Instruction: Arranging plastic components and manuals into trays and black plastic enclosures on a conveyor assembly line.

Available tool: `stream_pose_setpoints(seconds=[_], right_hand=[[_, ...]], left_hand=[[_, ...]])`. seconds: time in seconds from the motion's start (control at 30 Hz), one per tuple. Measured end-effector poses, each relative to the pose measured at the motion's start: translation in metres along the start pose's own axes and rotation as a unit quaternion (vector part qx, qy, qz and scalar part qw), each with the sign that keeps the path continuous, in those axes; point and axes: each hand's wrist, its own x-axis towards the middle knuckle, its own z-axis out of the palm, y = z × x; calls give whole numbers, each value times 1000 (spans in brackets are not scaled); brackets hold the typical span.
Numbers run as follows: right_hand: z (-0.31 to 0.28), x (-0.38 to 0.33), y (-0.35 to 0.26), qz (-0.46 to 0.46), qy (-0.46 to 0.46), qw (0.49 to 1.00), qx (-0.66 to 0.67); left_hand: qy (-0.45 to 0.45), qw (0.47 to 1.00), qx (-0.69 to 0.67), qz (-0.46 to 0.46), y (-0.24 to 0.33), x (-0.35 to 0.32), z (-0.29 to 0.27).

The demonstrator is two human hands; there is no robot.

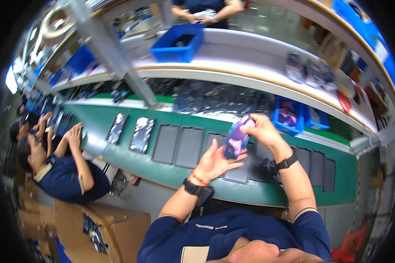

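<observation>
While two hands (pixel 215 164) (pixel 263 131) hold one purple pouch (pixel 236 139), six grey trays (pixel 165 143) pass

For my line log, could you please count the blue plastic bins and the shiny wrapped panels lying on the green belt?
Blue plastic bins: 3, one large on the white shelf, two small by the belt
Shiny wrapped panels on the green belt: 2
Total: 5
</observation>
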Motion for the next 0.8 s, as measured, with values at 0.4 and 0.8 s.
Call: stream_pose_setpoints(seconds=[0.4, 0.8], right_hand=[[188, 87, 33, -122, -187, 971, -88], [226, 113, 34, -396, 61, 797, -452]], left_hand=[[274, 895, 158, 315, 47, -141, -34], [408, 757, 200, 471, 56, -188, -51]])
